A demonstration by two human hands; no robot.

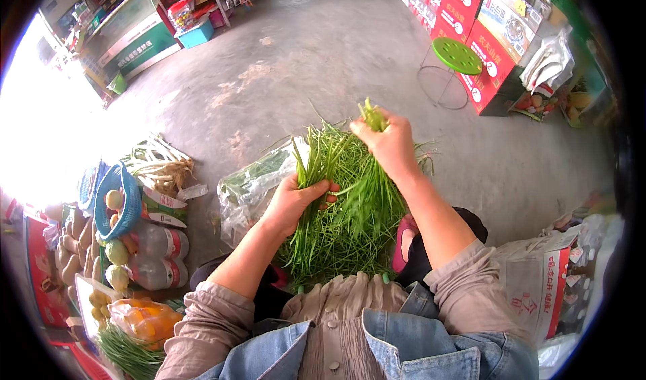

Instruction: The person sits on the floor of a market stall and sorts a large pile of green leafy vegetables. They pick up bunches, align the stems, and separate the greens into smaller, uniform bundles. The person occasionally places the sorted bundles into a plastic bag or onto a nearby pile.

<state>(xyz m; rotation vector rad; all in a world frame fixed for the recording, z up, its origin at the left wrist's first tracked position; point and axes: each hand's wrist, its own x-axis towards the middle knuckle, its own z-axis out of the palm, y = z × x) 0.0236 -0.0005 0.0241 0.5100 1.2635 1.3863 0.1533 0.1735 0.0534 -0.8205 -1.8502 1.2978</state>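
Observation:
My left hand (303, 201) is closed round a bunch of thin green stalks (315, 163), which stand up above the fist and trail below it. Higher and to the right, my right hand (386, 140) grips a second bunch of leafy green stems (373, 193) by its pale ends, with the leaves hanging down. Under both hands lies a large loose heap of green stalks (353, 248) on the floor, between my feet. Left of the heap rests a clear plastic bag (242, 198) with greens inside.
Leeks or large scallions (161, 165), a blue basket (132, 203), large plastic bottles (164, 243) and an orange bag (144, 319) are at the left. A green stool (456, 56) stands by stacked cartons (484, 72). Another carton (525, 279) of bottles is at the lower right.

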